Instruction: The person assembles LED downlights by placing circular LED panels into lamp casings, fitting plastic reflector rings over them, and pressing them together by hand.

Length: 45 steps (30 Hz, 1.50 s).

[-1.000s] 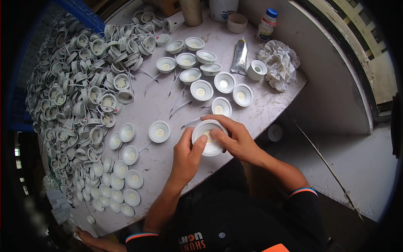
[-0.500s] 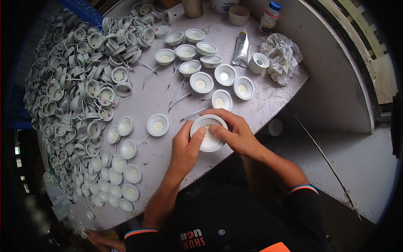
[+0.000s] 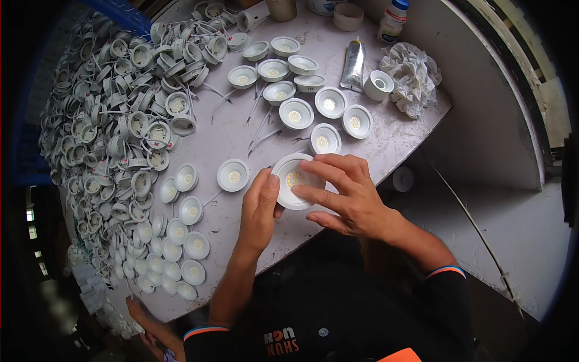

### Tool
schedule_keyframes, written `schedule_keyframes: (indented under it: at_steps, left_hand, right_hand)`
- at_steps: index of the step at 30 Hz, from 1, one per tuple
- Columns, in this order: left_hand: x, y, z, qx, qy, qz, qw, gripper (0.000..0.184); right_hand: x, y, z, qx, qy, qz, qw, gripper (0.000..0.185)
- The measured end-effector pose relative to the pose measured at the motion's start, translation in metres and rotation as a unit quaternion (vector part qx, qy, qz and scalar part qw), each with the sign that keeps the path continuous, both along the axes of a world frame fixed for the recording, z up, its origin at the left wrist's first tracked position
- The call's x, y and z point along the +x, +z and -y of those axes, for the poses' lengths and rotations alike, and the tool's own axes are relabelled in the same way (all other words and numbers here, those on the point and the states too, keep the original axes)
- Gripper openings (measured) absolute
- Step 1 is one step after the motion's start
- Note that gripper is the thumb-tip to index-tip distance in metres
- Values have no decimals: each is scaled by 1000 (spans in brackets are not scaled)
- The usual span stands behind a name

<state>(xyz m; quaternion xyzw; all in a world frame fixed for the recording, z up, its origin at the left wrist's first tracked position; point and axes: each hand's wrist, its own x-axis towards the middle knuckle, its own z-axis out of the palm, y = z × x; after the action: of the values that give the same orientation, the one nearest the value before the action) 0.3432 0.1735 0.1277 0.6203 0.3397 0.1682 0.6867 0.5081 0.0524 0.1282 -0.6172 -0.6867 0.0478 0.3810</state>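
Observation:
A round white LED downlight [image 3: 292, 178] with a ring of yellow chips is tilted toward me above the table's front edge. Closed around its left rim is my left hand [image 3: 258, 211], thumb on the edge and the other fingers mostly hidden beneath. My right hand [image 3: 359, 199] has its fingers spread over the right part of the face; two fingertips reach near the chips, and the thumb stands away from the rim. Whether those fingertips press on the face I cannot tell. Just left lies another downlight [image 3: 233, 175], and one more downlight [image 3: 322, 142] sits behind.
A large heap of wired white housings [image 3: 114, 127] covers the table's left side. At the back right are a metallic tube [image 3: 353, 67], a white cylindrical fixture [image 3: 379, 85], a crumpled cloth [image 3: 411, 78] and a blue-capped bottle [image 3: 393, 23]. Another person's arm [image 3: 151, 326] shows lower left.
My right hand has lifted its thumb off the downlight's face and spread its fingers over it. The left thumb has moved from the middle to the rim. The view has shifted slightly.

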Motion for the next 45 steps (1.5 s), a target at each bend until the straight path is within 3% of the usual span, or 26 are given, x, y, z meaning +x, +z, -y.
schedule_keyframes:
  at_steps: [7, 9, 15, 22, 27, 29, 32, 36, 38, 39, 42, 45]
  left_hand:
    - [1, -5, 1, 30, -2, 7, 1000, 28]
    - [4, -4, 2, 39, 22, 24, 999, 25]
    - [5, -2, 1, 9, -1, 21, 1000, 24]
    - [6, -2, 4, -30, -1, -5, 1000, 30]
    - [5, 3, 3, -112, 0, 48, 993, 35]
    - [4, 2, 4, -94, -5, 46, 995, 33]
    - [4, 3, 7, -74, -13, 39, 996, 31]
    - [2, 1, 8, -73, -15, 36, 997, 30]
    - [2, 5, 9, -69, -19, 33, 997, 29]
    - [2, 7, 10, -64, -22, 30, 997, 29]
    - [2, 3, 12, -22, -28, 34, 999, 28]
    - [3, 5, 16, -10, -21, 29, 999, 28]
  right_hand:
    - [7, -9, 1, -17, 30, 14, 999, 35]
    - [10, -13, 1, 16, 39, -65, 997, 27]
    - [7, -17, -4, 55, -27, -138, 989, 23]
    - [3, -16, -5, 103, -33, -128, 986, 26]
    - [2, -19, -6, 197, -37, 15, 980, 33]
    - [4, -22, -4, 161, -8, 18, 987, 32]
    - [11, -20, -2, 18, 58, -34, 998, 36]
    - [8, -16, 5, 20, 70, -92, 993, 43]
    - [3, -23, 6, 69, -14, -236, 969, 46]
    - [2, -22, 6, 70, -17, -237, 969, 46]
    - [-1, -10, 6, -155, -49, -507, 846, 41]
    - [-5, -16, 6, -154, -45, -524, 837, 40]
